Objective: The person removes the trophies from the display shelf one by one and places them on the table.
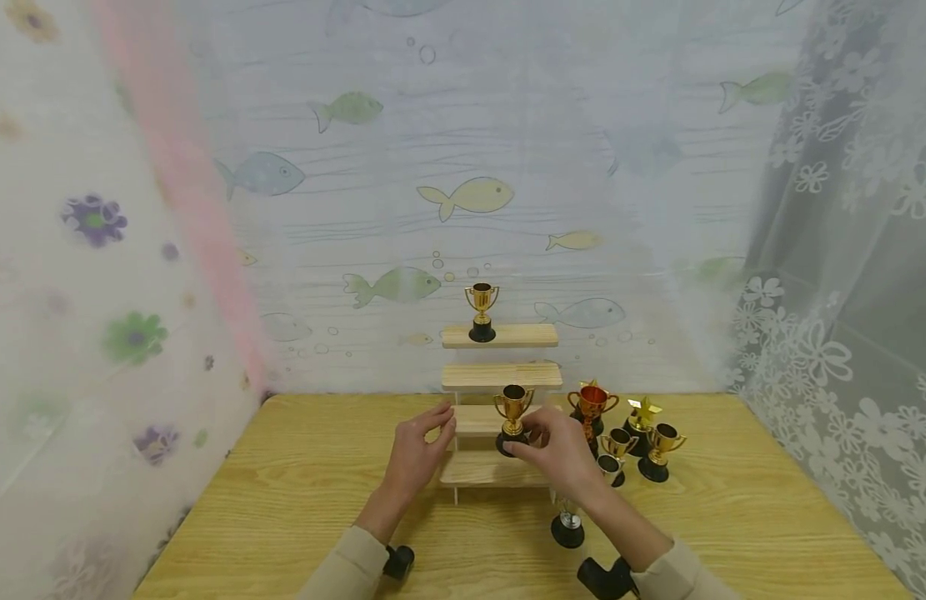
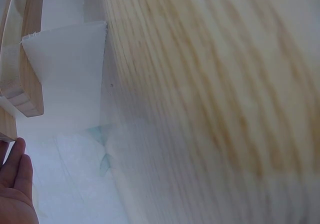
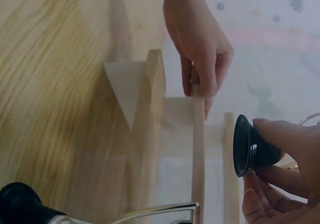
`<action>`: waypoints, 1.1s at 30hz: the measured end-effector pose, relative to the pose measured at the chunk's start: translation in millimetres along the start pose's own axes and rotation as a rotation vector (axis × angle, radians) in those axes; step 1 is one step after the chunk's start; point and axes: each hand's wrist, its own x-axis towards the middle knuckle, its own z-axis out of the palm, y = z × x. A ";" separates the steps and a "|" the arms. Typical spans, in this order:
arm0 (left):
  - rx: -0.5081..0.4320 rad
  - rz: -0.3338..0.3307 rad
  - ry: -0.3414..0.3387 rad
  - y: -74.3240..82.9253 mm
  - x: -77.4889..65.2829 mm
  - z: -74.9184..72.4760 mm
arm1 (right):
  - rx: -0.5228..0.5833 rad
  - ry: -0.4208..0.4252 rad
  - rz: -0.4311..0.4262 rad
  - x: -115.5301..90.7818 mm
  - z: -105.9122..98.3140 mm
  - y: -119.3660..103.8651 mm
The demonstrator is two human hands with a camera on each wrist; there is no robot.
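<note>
My right hand grips a small gold trophy cup by its black base, thumb on one side and fingers on the other. The cup is upright in front of the tiered wooden stand, and the right wrist view shows a gap between base and shelves. At the stand's left side my left hand pinches the end of a middle shelf between thumb and fingers. In the left wrist view its fingertips meet the shelf's end. Another gold trophy cup stands on the top shelf.
Right of the stand are a large red-and-gold trophy, a gold star trophy and several small cups, including a gold one. A silver trophy stands nearer, by my right forearm. A fish-patterned curtain hangs behind the table.
</note>
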 end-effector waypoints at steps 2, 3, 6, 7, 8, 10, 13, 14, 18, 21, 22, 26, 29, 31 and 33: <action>-0.001 0.001 -0.001 -0.1 -0.3 -0.4 | 0.000 -0.004 0.007 -2.7 2.0 -1.9; 0.000 0.003 -0.001 -0.1 -0.4 -0.6 | -0.004 -0.005 0.011 -3.8 3.0 -2.6; -0.001 0.001 -0.005 0.5 -0.4 -0.9 | -0.005 -0.010 0.014 -7.2 5.1 -4.3; -0.001 -0.002 -0.005 0.7 -0.4 -1.0 | -0.005 -0.011 0.011 -8.0 5.9 -4.6; 0.000 -0.004 -0.004 0.9 -0.2 -1.1 | -0.006 -0.013 0.008 -8.9 6.6 -4.9; 0.001 -0.007 -0.002 1.5 0.0 -1.3 | -0.002 -0.023 0.004 -10.5 8.2 -5.1; 0.001 -0.006 -0.001 2.3 0.1 -1.5 | 0.001 -0.044 -0.010 -13.3 11.5 -4.5; 0.001 -0.001 0.000 2.5 0.0 -1.5 | 0.004 -0.055 -0.018 -14.7 12.8 -4.3; 0.007 0.007 0.000 2.8 -0.2 -1.5 | 0.012 -0.092 -0.058 -20.0 19.9 -4.6; 0.014 0.009 0.000 2.1 -0.3 -1.5 | 0.006 -0.110 -0.082 -23.9 27.1 -6.1; 0.017 0.007 0.001 1.9 -0.4 -1.6 | -0.003 -0.113 -0.087 -25.2 29.8 -6.2; 0.028 0.015 0.002 0.3 -1.0 -1.0 | 0.020 -0.139 -0.084 -30.2 40.2 -6.7; 0.030 0.014 -0.001 0.4 -1.2 -1.0 | 0.051 -0.157 -0.071 -33.1 47.5 -6.2; 0.029 0.007 -0.004 1.7 -1.0 -1.4 | 0.064 -0.165 -0.071 -34.3 52.3 -5.0; 0.030 0.007 -0.003 2.2 -0.6 -1.5 | 0.075 -0.176 -0.073 -35.6 56.5 -3.7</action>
